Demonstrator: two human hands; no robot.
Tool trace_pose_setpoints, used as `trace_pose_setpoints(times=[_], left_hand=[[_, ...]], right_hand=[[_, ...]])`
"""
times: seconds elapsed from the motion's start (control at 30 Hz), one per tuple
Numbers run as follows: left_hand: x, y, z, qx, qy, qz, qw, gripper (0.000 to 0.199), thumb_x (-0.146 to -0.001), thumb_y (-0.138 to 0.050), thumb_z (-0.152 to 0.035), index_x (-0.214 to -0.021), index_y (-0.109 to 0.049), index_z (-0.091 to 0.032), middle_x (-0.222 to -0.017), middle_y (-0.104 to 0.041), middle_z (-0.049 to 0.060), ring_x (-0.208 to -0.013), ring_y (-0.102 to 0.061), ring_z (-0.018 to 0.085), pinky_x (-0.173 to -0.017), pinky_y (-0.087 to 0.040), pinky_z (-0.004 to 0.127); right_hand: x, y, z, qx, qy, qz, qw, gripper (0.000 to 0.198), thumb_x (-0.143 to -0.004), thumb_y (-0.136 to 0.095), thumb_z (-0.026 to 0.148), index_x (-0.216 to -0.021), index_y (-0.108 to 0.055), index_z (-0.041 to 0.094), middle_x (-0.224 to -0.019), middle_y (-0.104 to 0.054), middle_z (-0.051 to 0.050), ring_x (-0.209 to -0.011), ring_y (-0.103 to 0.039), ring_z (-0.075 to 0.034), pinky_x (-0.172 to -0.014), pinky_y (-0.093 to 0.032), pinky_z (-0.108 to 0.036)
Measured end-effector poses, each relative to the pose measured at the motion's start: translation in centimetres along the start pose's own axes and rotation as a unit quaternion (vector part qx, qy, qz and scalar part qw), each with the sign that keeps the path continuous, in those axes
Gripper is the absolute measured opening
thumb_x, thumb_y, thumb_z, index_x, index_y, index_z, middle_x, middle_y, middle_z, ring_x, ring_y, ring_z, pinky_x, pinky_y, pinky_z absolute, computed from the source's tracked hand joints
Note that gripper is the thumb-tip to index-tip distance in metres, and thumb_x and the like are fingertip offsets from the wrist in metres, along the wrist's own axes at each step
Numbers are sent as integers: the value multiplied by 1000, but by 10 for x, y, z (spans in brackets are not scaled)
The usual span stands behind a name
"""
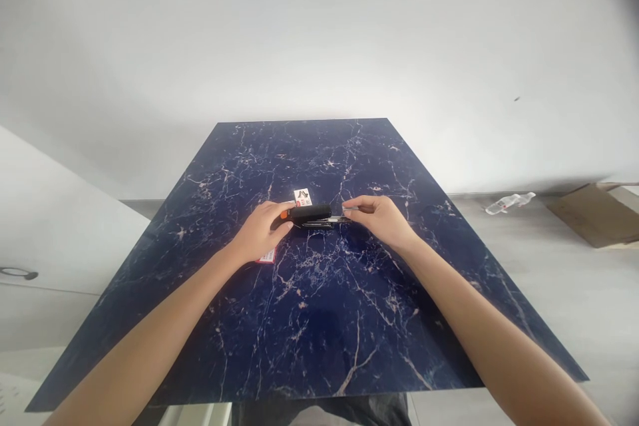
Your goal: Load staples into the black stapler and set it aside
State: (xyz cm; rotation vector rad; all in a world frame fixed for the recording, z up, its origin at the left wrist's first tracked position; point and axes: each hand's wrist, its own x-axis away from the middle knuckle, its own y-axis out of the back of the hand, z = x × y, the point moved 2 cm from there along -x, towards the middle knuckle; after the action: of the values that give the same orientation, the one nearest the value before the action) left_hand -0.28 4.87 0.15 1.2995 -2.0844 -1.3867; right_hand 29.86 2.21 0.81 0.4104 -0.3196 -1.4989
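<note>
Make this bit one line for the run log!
left hand: holding black stapler | right hand: pinching thin silvery piece | surface: blue marbled table

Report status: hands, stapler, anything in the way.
Left hand gripping black stapler. Right hand pinching thin silvery strip. Stapler's metal part juts toward right hand. Small printed box beyond stapler, not between them.

Pale wall (299, 33), filling the upper frame; one small dark mark (516, 99) noted at upper right. Marbled dark blue tabletop (309, 326), centre. Clear plastic item (508, 204), bottle-like, lying on the pale floor (492, 239), right of frame. Brown cardboard box (589, 216), near it, at the right edge. White panel (50, 213) with dark handle (18, 273), left edge.
</note>
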Motion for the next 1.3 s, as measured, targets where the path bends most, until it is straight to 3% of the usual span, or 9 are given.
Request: trace_pose_setpoints(times=[0.17, 0.3, 0.63, 0.93, 1.0, 1.07, 1.17, 1.23, 1.3], left_hand=[[0, -1, 1, 0, -3, -4, 1000, 43, -100, -53, -37, -142, -54, -26, -125, -64, 9, -116, -58, 28, -100, -47, 47], [0, -1, 2, -4, -8, -8, 1000, 43, -100, -53, -38, -141, -54, -26, -125, -65, 9, -116, -58, 28, -100, -47, 46], [0, -1, 0, -6, -5, -4, 1000, 43, -100, -53, -37, -141, -54, -26, -127, -64, 9, -117, -58, 28, -100, -47, 47], [-1, 0, 0, -11, -10, -1, 1000, 43, -101, -52, -37, -142, -53, -25, -127, -64, 9, -117, -57, 28, -102, -46, 46], [0, 0, 0, -8, -5, 2, 1000, 44, -101, -52, -37, -143, -52, -26, -127, -64, 9, -117, -57, 28, -102, -46, 47], [0, 0, 0, -4, 0, 3, 1000, 44, -100, -52, -38, -143, -53, -26, -127, -64, 9, -117, -57, 28, -101, -47, 47], [-1, 0, 0, 0, 1, 3, 1000, 45, -98, -57, -37, -142, -53, -27, -127, -64, 9, -118, -57, 29, -101, -47, 48], [-1, 0, -1, 3, -7, -6, 1000, 46, -97, -59, -36, -141, -54, -27, -126, -65, 9, -118, -57, 29, -101, -47, 48], [-2, 0, -2, 3, -16, -15, 1000, 45, -97, -60, -35, -140, -55, -27, -125, -65, 8, -118, -58, 29, -102, -47, 47]], right_hand=[[4, -6, 5, 84, 53, -26, 995, 19, -87, -70, 33, -105, -77, 30, -108, -77, -2, -98, -72, -23, -92, -57, -42], [4, -11, 3, 108, 78, -12, 991, 20, -88, -68, 29, -107, -76, 30, -112, -75, -1, -104, -70, -23, -95, -56, -41], [4, -18, -1, 99, 79, 12, 992, 21, -88, -67, 27, -107, -75, 30, -114, -75, -1, -104, -70, -22, -96, -56, -42], [6, -16, 4, 131, 79, 31, 988, 22, -90, -65, 31, -111, -72, 28, -113, -74, -2, -96, -69, -20, -83, -55, -34], [6, -8, 9, 193, 78, 18, 978, 22, -90, -65, 37, -109, -71, 27, -107, -74, -4, -89, -69, -21, -75, -53, -33], [8, -2, 15, 287, 59, 2, 956, 23, -89, -66, 43, -101, -69, 23, -88, -73, -5, -75, -66, -22, -65, -48, -33], [19, -8, 27, 370, 39, 23, 928, 26, -90, -63, 47, -90, -63, 21, -65, -63, -3, -56, -56, -19, -56, -38, -31], [31, -25, 36, 354, 62, 51, 932, 26, -91, -62, 47, -88, -61, 21, -72, -64, -4, -55, -54, -17, -56, -36, -30], [44, -46, 45, 320, 86, 67, 941, 27, -89, -65, 47, -88, -61, 21, -99, -67, -9, -55, -52, -13, -56, -35, -29]])
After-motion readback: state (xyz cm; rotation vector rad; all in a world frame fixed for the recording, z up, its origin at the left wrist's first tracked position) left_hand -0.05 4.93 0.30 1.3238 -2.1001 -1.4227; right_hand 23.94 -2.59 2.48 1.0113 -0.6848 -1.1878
